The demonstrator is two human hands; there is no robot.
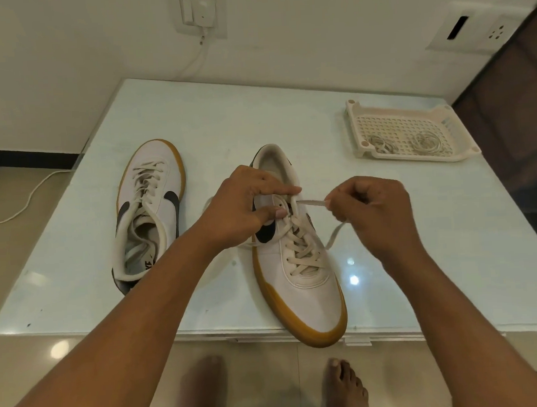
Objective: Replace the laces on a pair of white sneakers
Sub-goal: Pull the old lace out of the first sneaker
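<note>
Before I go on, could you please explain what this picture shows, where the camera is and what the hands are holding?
There is no machine here: a person works with bare hands. The single picture comes from a camera worn on their head, looking down. On the pale table lie two white sneakers with tan soles. The left hand pinches the upper edge of the nearer sneaker by its top eyelets. The right hand pinches the end of the lace, which runs sideways from a top eyelet. The other sneaker lies laced to the left, with no hand on it. A white plastic tray at the far right holds two coiled laces.
</note>
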